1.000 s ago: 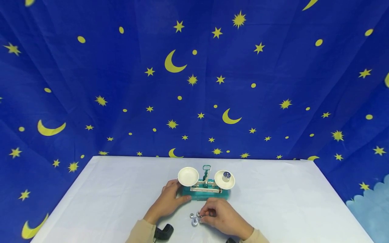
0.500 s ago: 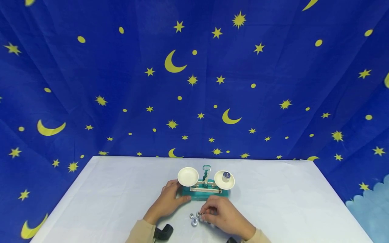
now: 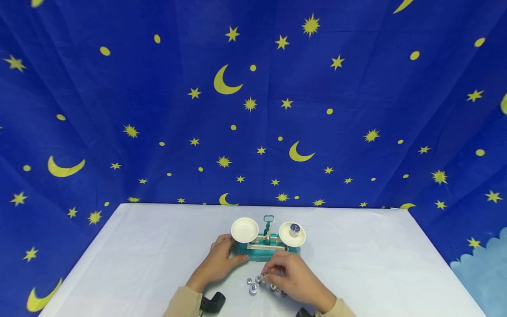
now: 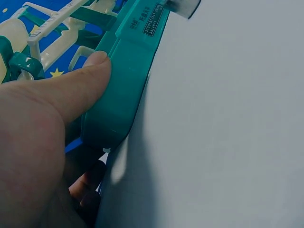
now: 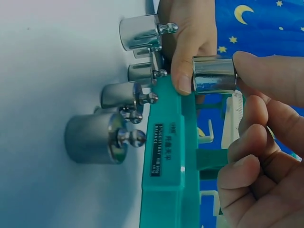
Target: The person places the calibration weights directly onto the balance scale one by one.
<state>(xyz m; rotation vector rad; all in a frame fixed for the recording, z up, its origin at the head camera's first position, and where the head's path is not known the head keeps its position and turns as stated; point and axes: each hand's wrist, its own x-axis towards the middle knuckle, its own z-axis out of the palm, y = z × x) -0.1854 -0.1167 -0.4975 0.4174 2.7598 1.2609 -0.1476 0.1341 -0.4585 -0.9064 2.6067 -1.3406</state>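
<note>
A teal tray balance [image 3: 273, 255] with two white pans stands mid-table. My left hand [image 3: 219, 262] grips the left end of its base, thumb [image 4: 88, 83] on top and the other fingers curled down at the end, partly hidden. Between thumb and fingertips my right hand [image 3: 291, 279] pinches a shiny cylindrical balance weight [image 5: 213, 75] by its knob, raised off the table just in front of the balance. Under that hand several knobbed metal weights [image 5: 97, 140] stand on the table. One larger weight [image 3: 294, 230] sits in the right pan; the left pan [image 3: 244, 230] holds nothing.
A white cloth covers the table [image 3: 158, 246]. Behind it hangs a blue curtain [image 3: 178, 110] with yellow stars and moons. A black wrist device [image 3: 214, 303] shows at the left sleeve.
My right hand has lifted slightly up and toward the balance with the pinched weight, uncovering more weights below it. My left hand keeps its hold on the balance.
</note>
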